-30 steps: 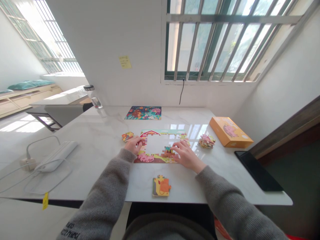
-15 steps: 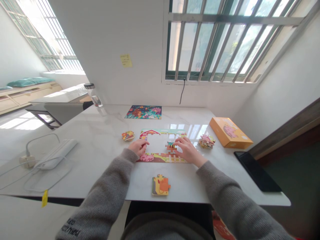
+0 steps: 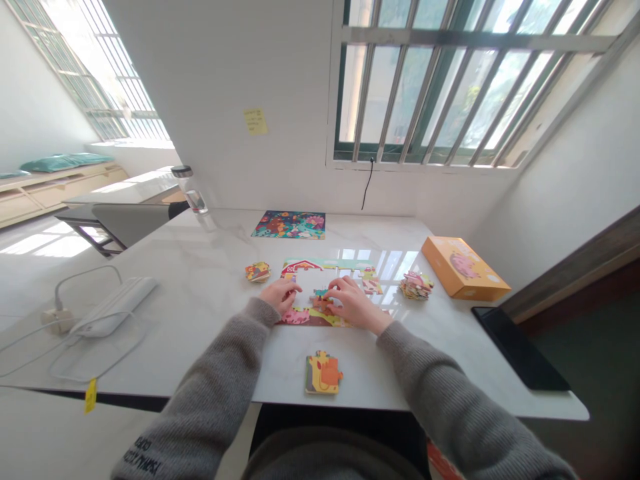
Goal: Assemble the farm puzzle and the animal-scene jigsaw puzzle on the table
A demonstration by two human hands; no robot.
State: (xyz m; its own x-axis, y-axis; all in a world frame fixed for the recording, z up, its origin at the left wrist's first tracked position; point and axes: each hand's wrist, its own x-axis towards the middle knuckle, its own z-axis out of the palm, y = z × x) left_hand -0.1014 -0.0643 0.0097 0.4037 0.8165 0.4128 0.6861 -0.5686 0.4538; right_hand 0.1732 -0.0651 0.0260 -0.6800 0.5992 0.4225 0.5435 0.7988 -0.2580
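A partly assembled jigsaw puzzle (image 3: 300,317) lies on the table, its border pieces surrounding a bare white middle. My right hand (image 3: 353,303) pinches a puzzle piece (image 3: 320,301) with teal and brown on it, low over the inside of the border near the bottom strip. Whether the piece touches its neighbours, I cannot tell. At the puzzle's left side rests my left hand (image 3: 281,295), its fingers reaching loosely over the border with no piece visible in them. Closer to me sits a small stack of pieces (image 3: 323,373) with an orange and yellow picture.
More pieces are piled left (image 3: 257,271) and right (image 3: 416,285) of the puzzle. An orange box (image 3: 465,268) and a black tablet-like slab (image 3: 517,347) lie at right. Behind is a dark picture sheet (image 3: 289,225). A power strip (image 3: 117,307) with cables and a bottle (image 3: 191,190) stand left.
My right hand has moved left with the puzzle piece, uncovering the right border of the puzzle. My left hand stays at the left side. The view has shifted slightly.
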